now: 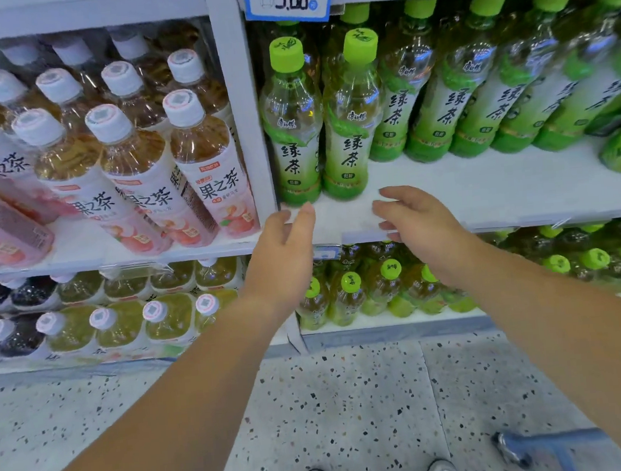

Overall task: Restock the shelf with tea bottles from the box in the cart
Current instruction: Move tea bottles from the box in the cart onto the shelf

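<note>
The cart (545,444) is cut off; two green tea bottles (294,131) stand forward; left hand (283,245) and right hand (418,222) hover empty, loosely spread.

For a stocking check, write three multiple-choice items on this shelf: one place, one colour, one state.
1. The two front green tea bottles stand: A on the floor; B beside the shelf divider; C in the cart.
2. Caps on the peach tea bottles are: A green; B red; C white.
3. The left hand and right hand are: A open, empty; B gripping bottles; C on the floor.
Answers: 1 B, they stand just right of the divider. 2 C, white caps show. 3 A, fingers relaxed, holding nothing.
</note>
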